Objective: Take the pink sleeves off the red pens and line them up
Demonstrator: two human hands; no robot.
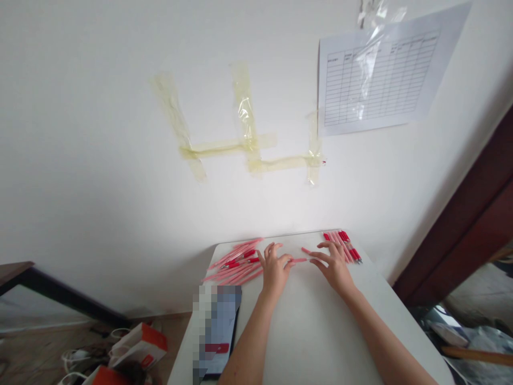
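Note:
A slim pink pen barrel (299, 260) is pinched between the thumb and fingertips of my left hand (274, 266), pointing right. My right hand (335, 263) has its thumb and index finger closed close to the barrel's right end. A short reddish-pink pen part (305, 250) sticks out to the left at my right index finger, and its other end is hidden there. Beside my left hand lies a loose pile of pink pen barrels (236, 274), with several red pen parts (249, 253) among them. Right of my right hand lies a row of pink and red pens (340, 245).
The white table (312, 331) stands against a wall with yellowed tape (248, 128) and a printed sheet (377, 80). A phone (220, 331), partly pixelated, lies at the table's left edge. Orange-and-white bags (140, 345) are on the floor at left; a dark red wooden frame (465, 214) stands at right.

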